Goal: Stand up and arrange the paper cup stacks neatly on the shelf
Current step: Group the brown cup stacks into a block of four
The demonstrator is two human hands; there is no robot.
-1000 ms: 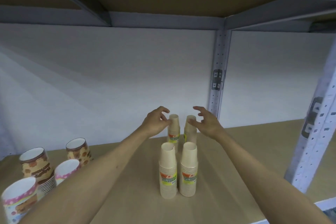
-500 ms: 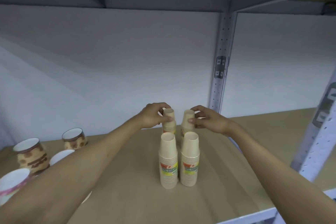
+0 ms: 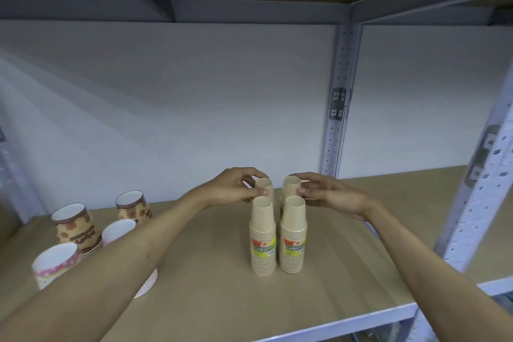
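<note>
Shelf board [image 3: 208, 300]: two kraft paper cup stacks [image 3: 263, 239] [image 3: 293, 236], upright, side by side, touching, labelled. Behind: two more stacks; left hand [image 3: 231, 189] fingers pinched rear left stack [image 3: 264, 185], right hand [image 3: 330, 194] fingers pinched rear right stack [image 3: 291, 184]. Far left: patterned cup stacks [image 3: 76, 226].

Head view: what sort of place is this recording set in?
Probably a storeroom or stock area: a boltless metal rack with a perforated upright, a board shelf, and wrapped stacks of paper cups on it, before a plain white wall.
</note>
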